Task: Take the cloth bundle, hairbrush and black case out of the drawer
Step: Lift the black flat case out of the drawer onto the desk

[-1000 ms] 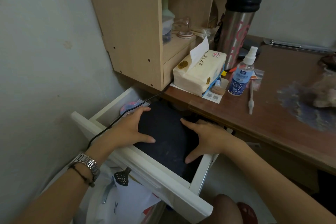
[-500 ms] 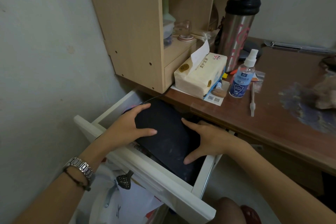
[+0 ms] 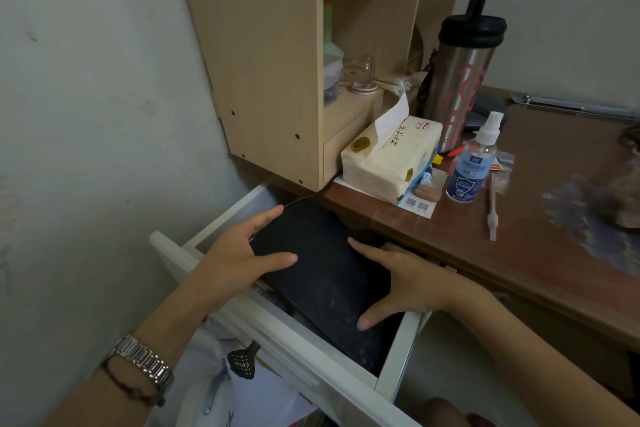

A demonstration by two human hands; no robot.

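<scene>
Black case [image 3: 325,274] in open white drawer [image 3: 311,362]: gripped by left hand [image 3: 232,260] at 9 o'clock, right hand [image 3: 405,282] at 3 o'clock.

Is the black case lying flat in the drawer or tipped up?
Tipped up: the black case slants, near end low inside the drawer, far end raised, with left hand and right hand gripping its sides.

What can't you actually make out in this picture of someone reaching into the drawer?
All in the head view:
- Drawer contents: mostly hidden under the black case. No cloth bundle or hairbrush shows.
- Fingers of the left hand and right hand: partly hidden behind the case's edges.
- Cable: its end disappears behind the case.
- Objects at the desk's right edge: blurred and cut off.
</scene>
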